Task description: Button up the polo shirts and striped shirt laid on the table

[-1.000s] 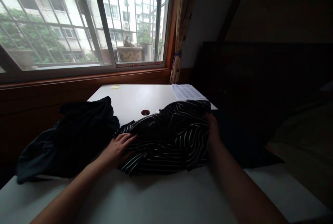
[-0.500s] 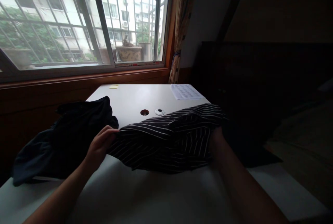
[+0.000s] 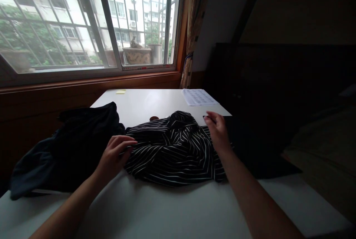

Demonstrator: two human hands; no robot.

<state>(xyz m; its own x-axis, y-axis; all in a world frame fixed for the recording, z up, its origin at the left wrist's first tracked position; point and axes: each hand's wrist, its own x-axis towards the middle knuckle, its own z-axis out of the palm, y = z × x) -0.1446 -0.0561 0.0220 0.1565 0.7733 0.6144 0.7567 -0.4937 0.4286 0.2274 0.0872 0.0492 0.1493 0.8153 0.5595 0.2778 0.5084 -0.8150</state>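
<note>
A black garment with thin white stripes (image 3: pixel 178 150) lies crumpled on the white table, bunched into a raised heap near its far side. My left hand (image 3: pixel 116 153) is at the garment's left edge, fingers loosely bent and thumb apart, open; whether the fingertips touch the cloth is hard to tell. Above the garment's right part is my right hand (image 3: pixel 218 129), thumb and fingers drawn together. A small dark bit shows at its fingertips, too small to name.
On the left lies a pile of dark clothing (image 3: pixel 80 146). More dark cloth (image 3: pixel 258 153) is at the right. Printed sheets (image 3: pixel 198 97) and a yellow sticky note (image 3: pixel 120 92) rest toward the far edge. A round table hole (image 3: pixel 154 118) shows behind the garment. Beyond stands a barred window (image 3: pixel 139 20).
The striped garment, stretched between both hands before, now lies bunched on the table. My left hand has loosened. My right hand has moved up and left, away from the garment's right end.
</note>
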